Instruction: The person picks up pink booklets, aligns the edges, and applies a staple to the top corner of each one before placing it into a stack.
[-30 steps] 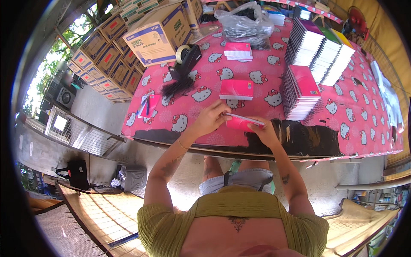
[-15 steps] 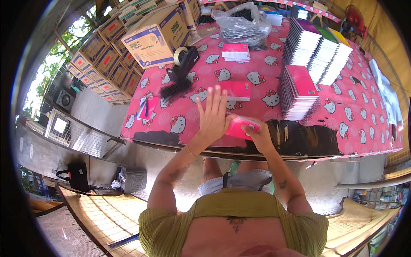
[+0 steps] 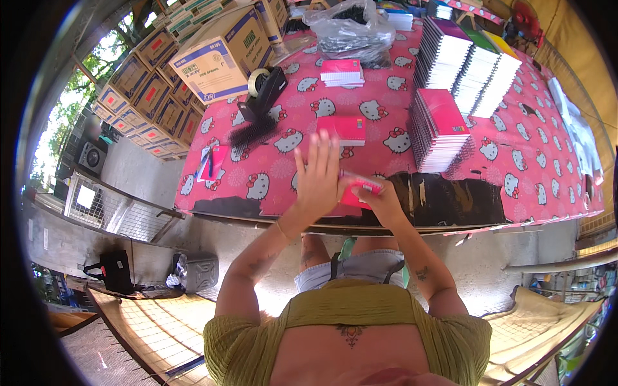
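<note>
Near the front edge of the table, my right hand [image 3: 386,204] is closed on a small pink spiral notebook [image 3: 358,193], thumb across its cover. My left hand [image 3: 317,177] is held flat with fingers stretched out and pointing away from me; its thumb side meets the notebook's left edge. Just beyond the left fingertips lies a short stack of pink notebooks [image 3: 344,128]. Another small pink stack [image 3: 342,73] sits farther back. To the right rises a taller pile of pink spiral notebooks [image 3: 441,132]. A bundle of black bristly spiral wires [image 3: 253,134] rests left of my left hand.
A black tape dispenser [image 3: 265,93] stands by a large carton [image 3: 222,56], with more cartons [image 3: 145,96] piled beyond. Tall notebook piles [image 3: 473,71] occupy the right. A pen [image 3: 210,162] lies on pink covers at left. A plastic bag of black coils [image 3: 353,32] sits at the back.
The whole view has shifted slightly. My right hand and the notebook have moved a little closer to my left hand, which stays flat. The other things keep their places on the table.
</note>
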Demonstrator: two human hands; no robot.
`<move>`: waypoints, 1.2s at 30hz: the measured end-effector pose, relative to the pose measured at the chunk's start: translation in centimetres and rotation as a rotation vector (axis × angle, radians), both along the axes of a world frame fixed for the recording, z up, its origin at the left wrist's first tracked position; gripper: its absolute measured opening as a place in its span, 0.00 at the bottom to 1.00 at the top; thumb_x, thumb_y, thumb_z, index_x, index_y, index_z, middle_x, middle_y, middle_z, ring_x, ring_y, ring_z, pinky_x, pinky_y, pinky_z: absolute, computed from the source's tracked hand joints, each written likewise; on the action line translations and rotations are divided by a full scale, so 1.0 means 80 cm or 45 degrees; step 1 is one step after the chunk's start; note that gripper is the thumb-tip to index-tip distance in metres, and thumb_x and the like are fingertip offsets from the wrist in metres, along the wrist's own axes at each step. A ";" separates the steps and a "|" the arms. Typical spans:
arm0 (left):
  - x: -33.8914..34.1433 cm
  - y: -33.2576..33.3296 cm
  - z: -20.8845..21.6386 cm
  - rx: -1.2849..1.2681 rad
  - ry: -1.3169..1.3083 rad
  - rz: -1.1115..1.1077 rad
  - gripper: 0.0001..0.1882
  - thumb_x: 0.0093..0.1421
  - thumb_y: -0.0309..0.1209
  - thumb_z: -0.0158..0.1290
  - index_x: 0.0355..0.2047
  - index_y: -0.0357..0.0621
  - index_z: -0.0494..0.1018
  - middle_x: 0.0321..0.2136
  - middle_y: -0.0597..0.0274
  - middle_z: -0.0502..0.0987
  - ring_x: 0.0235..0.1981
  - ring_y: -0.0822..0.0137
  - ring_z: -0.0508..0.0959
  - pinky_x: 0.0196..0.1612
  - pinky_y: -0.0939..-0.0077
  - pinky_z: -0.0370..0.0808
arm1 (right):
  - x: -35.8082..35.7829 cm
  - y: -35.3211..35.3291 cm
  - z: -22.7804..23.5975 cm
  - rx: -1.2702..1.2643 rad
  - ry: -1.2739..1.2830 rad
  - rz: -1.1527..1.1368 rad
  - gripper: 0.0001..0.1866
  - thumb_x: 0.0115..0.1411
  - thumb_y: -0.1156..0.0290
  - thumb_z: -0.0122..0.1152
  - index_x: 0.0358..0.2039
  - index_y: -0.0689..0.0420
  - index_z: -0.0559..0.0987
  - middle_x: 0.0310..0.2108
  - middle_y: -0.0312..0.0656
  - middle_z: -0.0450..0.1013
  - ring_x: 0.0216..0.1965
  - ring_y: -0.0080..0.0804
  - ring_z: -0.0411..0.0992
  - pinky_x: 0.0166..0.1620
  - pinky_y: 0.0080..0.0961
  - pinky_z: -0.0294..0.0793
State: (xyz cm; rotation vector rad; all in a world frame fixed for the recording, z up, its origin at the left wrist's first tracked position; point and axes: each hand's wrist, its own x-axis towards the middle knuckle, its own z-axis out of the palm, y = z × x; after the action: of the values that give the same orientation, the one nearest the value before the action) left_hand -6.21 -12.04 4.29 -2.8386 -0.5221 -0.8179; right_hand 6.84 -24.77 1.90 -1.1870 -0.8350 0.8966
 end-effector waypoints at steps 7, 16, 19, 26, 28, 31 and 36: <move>-0.010 -0.020 -0.026 -0.131 0.038 -0.035 0.42 0.66 0.56 0.40 0.67 0.31 0.53 0.69 0.39 0.52 0.71 0.42 0.49 0.66 0.32 0.34 | 0.010 -0.007 -0.003 0.026 -0.144 -0.043 0.14 0.63 0.74 0.60 0.48 0.65 0.79 0.40 0.38 0.80 0.40 0.19 0.73 0.46 0.21 0.73; -0.014 -0.007 -0.004 -0.194 -0.091 -0.199 0.25 0.61 0.42 0.54 0.55 0.43 0.70 0.55 0.53 0.72 0.59 0.56 0.69 0.67 0.36 0.41 | 0.013 0.001 -0.025 0.070 -0.299 -0.057 0.14 0.62 0.75 0.62 0.47 0.63 0.80 0.35 0.39 0.80 0.36 0.19 0.74 0.43 0.21 0.74; -0.010 0.021 0.006 -0.228 -0.025 -0.353 0.14 0.59 0.38 0.58 0.44 0.48 0.77 0.43 0.65 0.79 0.47 0.64 0.77 0.67 0.39 0.45 | 0.013 0.006 -0.040 0.046 -0.367 -0.056 0.13 0.60 0.74 0.64 0.46 0.62 0.81 0.32 0.38 0.79 0.33 0.19 0.72 0.39 0.21 0.73; -0.036 -0.031 -0.051 -0.112 0.234 -0.132 0.36 0.66 0.51 0.44 0.65 0.36 0.58 0.68 0.43 0.54 0.70 0.45 0.52 0.65 0.31 0.42 | 0.014 0.003 -0.041 -0.151 -0.444 0.021 0.12 0.61 0.73 0.64 0.45 0.62 0.81 0.32 0.36 0.78 0.33 0.17 0.70 0.40 0.21 0.73; -0.053 -0.038 -0.090 -0.105 0.234 -0.170 0.44 0.65 0.59 0.38 0.67 0.32 0.53 0.69 0.38 0.50 0.72 0.44 0.48 0.65 0.29 0.37 | 0.011 0.005 -0.042 -0.124 -0.483 -0.004 0.13 0.60 0.72 0.64 0.45 0.61 0.81 0.30 0.40 0.78 0.31 0.18 0.70 0.38 0.23 0.73; -0.004 -0.019 -0.027 -0.168 0.075 -0.029 0.45 0.65 0.60 0.38 0.68 0.32 0.52 0.69 0.38 0.50 0.72 0.44 0.47 0.65 0.28 0.35 | 0.010 0.014 -0.061 -0.022 -0.489 -0.073 0.15 0.59 0.71 0.66 0.46 0.60 0.81 0.27 0.46 0.78 0.27 0.22 0.72 0.36 0.25 0.74; -0.029 -0.054 -0.078 -0.196 0.176 -0.196 0.46 0.63 0.59 0.43 0.68 0.33 0.52 0.70 0.39 0.49 0.72 0.44 0.46 0.65 0.29 0.35 | 0.013 0.013 -0.062 0.057 -0.488 -0.108 0.18 0.56 0.74 0.65 0.48 0.59 0.80 0.32 0.46 0.80 0.31 0.29 0.77 0.39 0.27 0.75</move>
State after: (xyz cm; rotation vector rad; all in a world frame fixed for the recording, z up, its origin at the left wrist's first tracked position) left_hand -8.50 -16.36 -1.94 -3.0802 -0.3660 -0.6222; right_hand 7.85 -23.75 -3.02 -1.3663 -1.0961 0.5845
